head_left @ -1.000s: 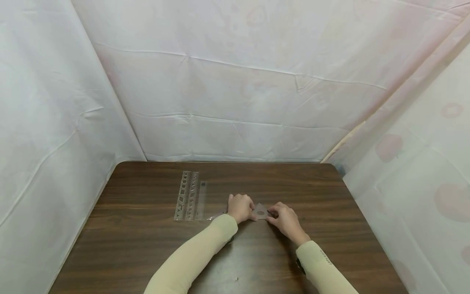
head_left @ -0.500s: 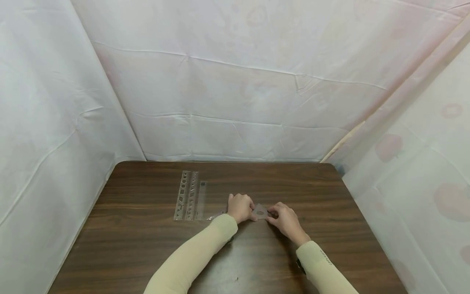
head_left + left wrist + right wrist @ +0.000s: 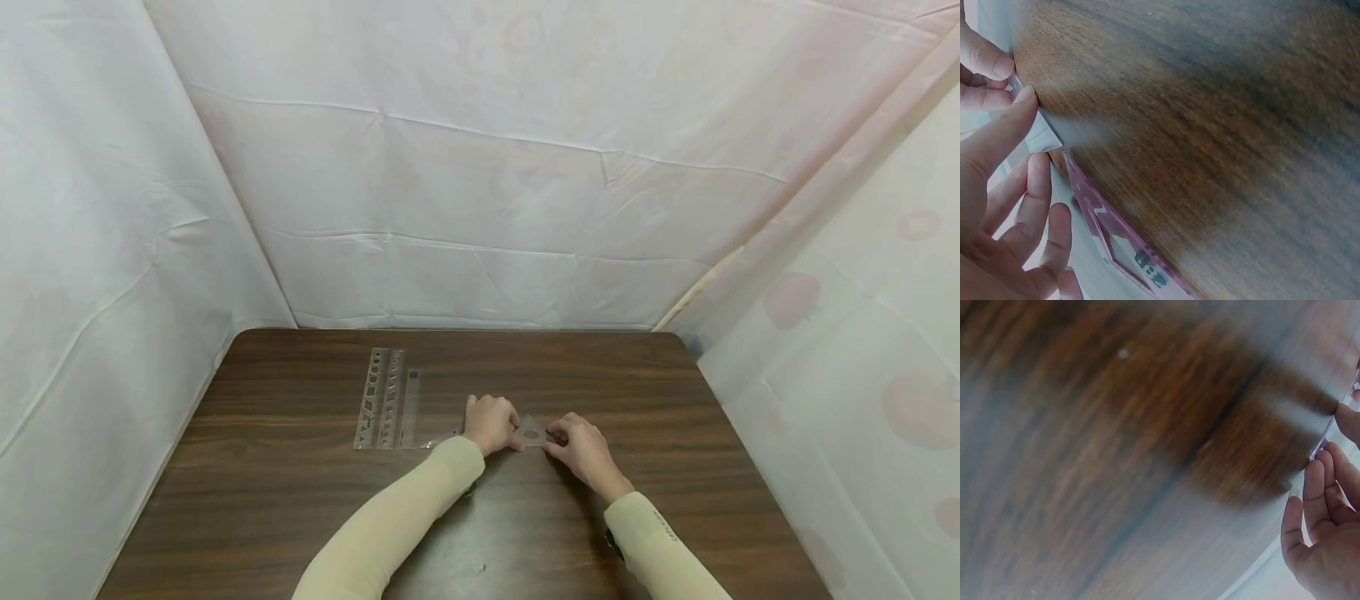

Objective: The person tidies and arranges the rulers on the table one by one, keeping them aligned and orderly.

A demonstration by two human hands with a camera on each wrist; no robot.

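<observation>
Here, at lower centre of the head view, the wooden table (image 3: 300, 500) is bearing a stencil ruler (image 3: 381, 398) at mid-left; the left hand (image 3: 491, 423) and right hand (image 3: 583, 450) are pinching opposite edges of a small clear triangular set square (image 3: 531, 432)

my left hand (image 3: 491, 423) hides one corner of the triangle ruler (image 3: 532, 431) | left wrist view cuts my left hand off at the frame edge | right wrist view: table (image 3: 1116, 456) blurred, my right hand (image 3: 1325, 534) cut off
</observation>
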